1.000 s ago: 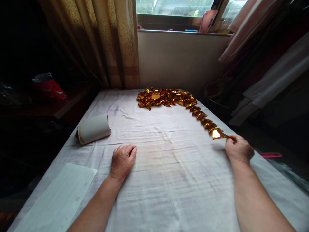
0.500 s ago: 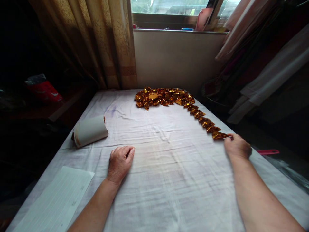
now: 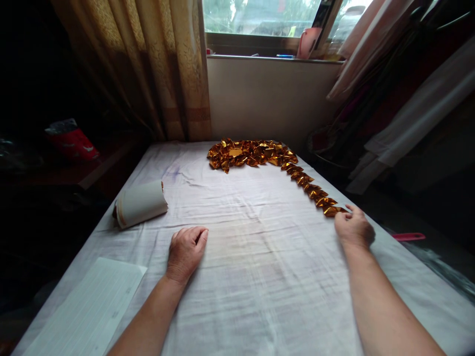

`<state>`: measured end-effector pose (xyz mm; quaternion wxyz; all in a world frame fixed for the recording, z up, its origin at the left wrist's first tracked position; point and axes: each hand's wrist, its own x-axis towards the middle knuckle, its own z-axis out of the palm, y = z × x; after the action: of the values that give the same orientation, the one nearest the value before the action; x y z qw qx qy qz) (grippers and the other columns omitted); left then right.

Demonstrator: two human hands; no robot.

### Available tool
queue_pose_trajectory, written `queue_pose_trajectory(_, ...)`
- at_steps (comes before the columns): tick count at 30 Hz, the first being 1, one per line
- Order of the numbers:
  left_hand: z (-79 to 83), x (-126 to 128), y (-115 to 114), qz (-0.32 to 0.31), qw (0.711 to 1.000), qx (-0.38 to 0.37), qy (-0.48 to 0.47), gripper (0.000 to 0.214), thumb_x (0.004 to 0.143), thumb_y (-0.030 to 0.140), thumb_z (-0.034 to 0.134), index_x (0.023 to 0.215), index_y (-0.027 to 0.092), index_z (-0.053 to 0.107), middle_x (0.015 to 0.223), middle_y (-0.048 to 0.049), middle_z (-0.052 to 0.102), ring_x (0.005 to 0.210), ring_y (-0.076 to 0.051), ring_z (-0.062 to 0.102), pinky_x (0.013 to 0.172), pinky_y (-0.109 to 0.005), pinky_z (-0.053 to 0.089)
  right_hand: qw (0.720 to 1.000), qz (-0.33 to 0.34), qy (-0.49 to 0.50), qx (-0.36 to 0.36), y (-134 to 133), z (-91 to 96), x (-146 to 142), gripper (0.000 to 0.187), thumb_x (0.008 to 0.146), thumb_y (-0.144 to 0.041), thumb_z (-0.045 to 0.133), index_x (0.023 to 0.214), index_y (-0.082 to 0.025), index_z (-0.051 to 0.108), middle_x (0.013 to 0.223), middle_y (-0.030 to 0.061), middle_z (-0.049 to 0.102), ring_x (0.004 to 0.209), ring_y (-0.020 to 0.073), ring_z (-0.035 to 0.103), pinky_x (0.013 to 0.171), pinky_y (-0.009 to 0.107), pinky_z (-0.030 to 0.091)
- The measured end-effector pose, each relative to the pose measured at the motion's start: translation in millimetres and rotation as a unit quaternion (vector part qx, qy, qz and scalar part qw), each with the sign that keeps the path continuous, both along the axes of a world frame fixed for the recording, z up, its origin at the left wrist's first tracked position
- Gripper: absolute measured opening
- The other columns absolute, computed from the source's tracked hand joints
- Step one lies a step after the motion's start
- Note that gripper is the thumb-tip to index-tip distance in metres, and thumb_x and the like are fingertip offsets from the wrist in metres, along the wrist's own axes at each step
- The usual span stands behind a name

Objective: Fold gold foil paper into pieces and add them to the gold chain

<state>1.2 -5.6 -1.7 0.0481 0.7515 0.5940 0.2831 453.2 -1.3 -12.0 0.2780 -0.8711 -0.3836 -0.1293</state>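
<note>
A garland of folded shiny gold foil point(image 3: 254, 152) lies bunched along the far edge of the table, and its tail runs in a line down the right side to my right hand point(image 3: 354, 227). The thumb and fingers of that hand are at the tail's near end, pinching it against the table. My left hand point(image 3: 186, 252) rests on the white cloth point(image 3: 256, 277), its fingers curled in loosely and nothing showing in them. Left of it lies a roll point(image 3: 141, 203) with a pale outer side and some gold at its ends.
A lined sheet of paper point(image 3: 89, 306) lies at the near left. Beyond the table are a gold curtain point(image 3: 148, 64), a window sill with a pink cup point(image 3: 308, 42), and hanging clothes point(image 3: 404, 128) on the right. A pink handle point(image 3: 408, 237) sticks out by the right edge.
My right hand has shifted slightly left, in towards the garland's tail end. The view has tilted up a little. My left hand stays in place on the cloth.
</note>
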Motion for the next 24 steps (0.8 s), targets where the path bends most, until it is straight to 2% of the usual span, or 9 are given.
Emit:
queue_pose_trajectory(2, 0.0, 0.1, 0.0, 0.001, 1.000, 0.001, 0.000, 0.024, 0.090, 0.033, 0.049, 0.083, 0.024, 0.070, 0.086, -0.0036, 0.075, 0.084, -0.022, 0.067, 0.079, -0.034, 0.047, 0.998, -0.052, 0.035, -0.001, 2.8, 2.0, -11.6, 0.047, 0.075, -0.025, 0.048, 0.117, -0.015, 0.068, 0.079, 0.0129, 0.068, 0.064, 0.0252, 0.058, 0.058, 0.035, 0.040)
queue_pose_trajectory(6, -1.7, -0.7, 0.3, -0.004, 1.000, 0.002, -0.001, 0.024, 0.090, 0.033, 0.049, 0.084, 0.024, 0.071, 0.088, -0.0036, 0.075, 0.084, -0.022, 0.067, 0.079, -0.034, 0.047, 0.998, -0.024, 0.048, 0.025, 9.5, 4.3, -36.7, 0.045, 0.078, -0.026, 0.048, 0.117, -0.016, 0.068, 0.088, 0.0120, 0.070, 0.070, 0.0241, 0.060, 0.064, 0.034, 0.044)
queue_pose_trajectory(12, -1.5, -0.7, 0.3, -0.006, 1.000, -0.006, -0.002, 0.022, 0.090, 0.032, 0.050, 0.085, 0.024, 0.070, 0.088, -0.0033, 0.075, 0.085, -0.023, 0.067, 0.080, -0.036, 0.047, 0.991, 0.131, 0.038, 0.011, 21.2, 3.1, -85.5, 0.041, 0.080, -0.026, 0.047, 0.112, -0.016, 0.070, 0.092, 0.0094, 0.072, 0.075, 0.0206, 0.062, 0.072, 0.032, 0.047)
queue_pose_trajectory(16, 0.5, 0.3, -0.3, -0.005, 1.000, -0.008, -0.007, 0.023, 0.090, 0.031, 0.050, 0.084, 0.024, 0.071, 0.087, -0.0035, 0.075, 0.085, -0.022, 0.066, 0.080, -0.036, 0.046, 0.971, 0.225, 0.065, -0.057, 35.4, 8.9, -131.4, 0.039, 0.083, -0.022, 0.046, 0.114, -0.016, 0.069, 0.104, 0.0104, 0.072, 0.086, 0.0214, 0.065, 0.080, 0.033, 0.049)
queue_pose_trajectory(24, -1.4, -0.9, 0.5, -0.005, 1.000, -0.026, -0.014, 0.024, 0.089, 0.032, 0.050, 0.085, 0.023, 0.071, 0.089, -0.0030, 0.075, 0.086, -0.022, 0.066, 0.082, -0.036, 0.046, 0.954, 0.268, 0.101, -0.091, 69.8, 7.5, -212.5, 0.024, 0.083, -0.028, 0.056, 0.097, -0.028, 0.075, 0.101, 0.0007, 0.074, 0.087, 0.0182, 0.067, 0.077, 0.027, 0.050)
